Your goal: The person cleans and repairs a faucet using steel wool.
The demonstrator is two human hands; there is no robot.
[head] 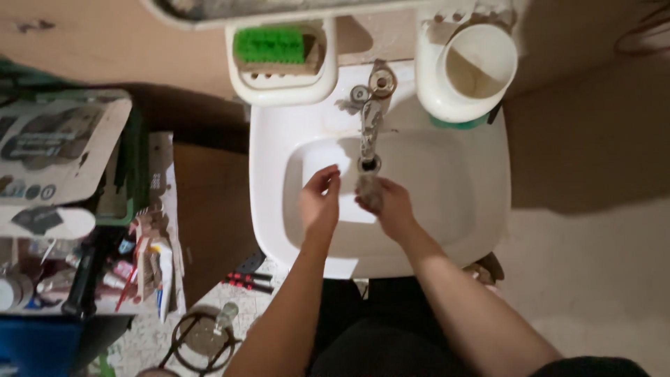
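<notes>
White sink [481,209] framed both hands: right hand [391,206] clenched a small grey object [368,192] under the tap [370,129]; left hand [319,202] hovered loosely curled, holding nothing.

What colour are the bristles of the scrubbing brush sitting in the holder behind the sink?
Bright green bristles, on a pale block, seen in the head view.

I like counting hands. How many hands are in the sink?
2. The left hand is over the white sink basin, left of the tap. The right hand is just under the spout, where water runs down. No other hands show.
</notes>
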